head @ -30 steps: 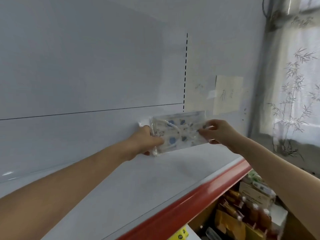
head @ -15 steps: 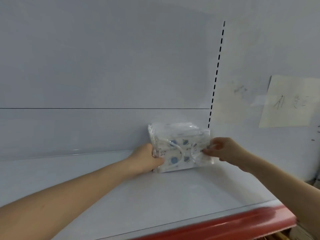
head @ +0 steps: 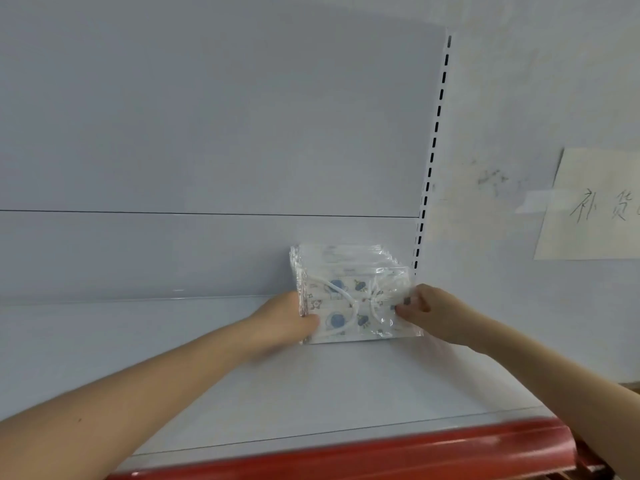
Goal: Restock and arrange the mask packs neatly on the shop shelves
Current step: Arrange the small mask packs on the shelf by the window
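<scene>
Left hand (head: 284, 323) and right hand (head: 434, 313) are gripping the mask packs (head: 346, 292) at both ends, fingers curled on. They are probably squaring the upright stack on the shelf (head: 311, 393).

paper note (head: 595, 206) on the wall (head: 519, 98): handwritten "补货", cut by the right edge
mask packs (head: 349, 303): print too small to read

Mask packs (head: 356, 299) on shelf (head: 311, 382), against back panel (head: 207, 133), between hands.
</scene>
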The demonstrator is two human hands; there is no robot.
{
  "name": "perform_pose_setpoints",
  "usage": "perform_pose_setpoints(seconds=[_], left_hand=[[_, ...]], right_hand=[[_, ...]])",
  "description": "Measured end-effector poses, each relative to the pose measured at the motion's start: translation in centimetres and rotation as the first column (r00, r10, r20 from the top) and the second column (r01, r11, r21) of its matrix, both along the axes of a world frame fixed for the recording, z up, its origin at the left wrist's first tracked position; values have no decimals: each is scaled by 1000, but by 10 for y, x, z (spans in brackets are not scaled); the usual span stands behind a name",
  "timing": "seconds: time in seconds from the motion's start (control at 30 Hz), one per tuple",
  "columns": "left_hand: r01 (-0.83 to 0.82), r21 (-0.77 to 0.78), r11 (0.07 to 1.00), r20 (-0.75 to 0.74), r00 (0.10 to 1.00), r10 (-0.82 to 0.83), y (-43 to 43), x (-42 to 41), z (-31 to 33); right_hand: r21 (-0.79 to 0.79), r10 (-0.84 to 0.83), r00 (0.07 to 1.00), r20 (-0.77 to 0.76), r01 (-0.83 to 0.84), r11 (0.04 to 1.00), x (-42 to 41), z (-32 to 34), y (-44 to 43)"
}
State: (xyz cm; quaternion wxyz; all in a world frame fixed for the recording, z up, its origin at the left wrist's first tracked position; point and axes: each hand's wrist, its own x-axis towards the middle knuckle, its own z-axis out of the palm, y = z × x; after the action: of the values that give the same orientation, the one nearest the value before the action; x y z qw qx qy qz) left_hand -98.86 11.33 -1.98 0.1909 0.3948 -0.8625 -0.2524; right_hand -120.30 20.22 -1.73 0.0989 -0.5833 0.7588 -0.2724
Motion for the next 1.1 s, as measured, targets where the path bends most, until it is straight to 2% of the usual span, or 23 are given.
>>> perform_pose_setpoints(seconds=[0.2,0.47,0.6,0.67,0.73,0.83,0.97,1.1], left_hand=[[1,32,999,45,999,-2,4,3,1],[-15,47,999,49,999,13,13,9,-1],[-184,-70,980,144,971,192,21,20,6],[-202,-180,963,133,965,227,28,29,11],[-186,-293,938,133,963,232,35,42,13],[-152,-389,909,128,968,217,46,67,14],[-160,-440,884,137,961,242,57,117,15],[-254,-457,852,113,934,339,59,198,16]], right_hand=[[35,28,998,56,-30,999,-4,-2,4],[51,-67,997,48,65,997,-14,-7,8],[-105,-134,986,-98,124,987,-15,5,8],[-228,-175,975,-137,140,963,-7,18,7],[-301,-145,977,-154,94,949,9,30,4],[-310,-64,978,-197,0,951,43,40,-9],[-264,64,963,-263,-136,955,105,42,-36],[-194,190,941,-282,-249,949,187,38,-69]])
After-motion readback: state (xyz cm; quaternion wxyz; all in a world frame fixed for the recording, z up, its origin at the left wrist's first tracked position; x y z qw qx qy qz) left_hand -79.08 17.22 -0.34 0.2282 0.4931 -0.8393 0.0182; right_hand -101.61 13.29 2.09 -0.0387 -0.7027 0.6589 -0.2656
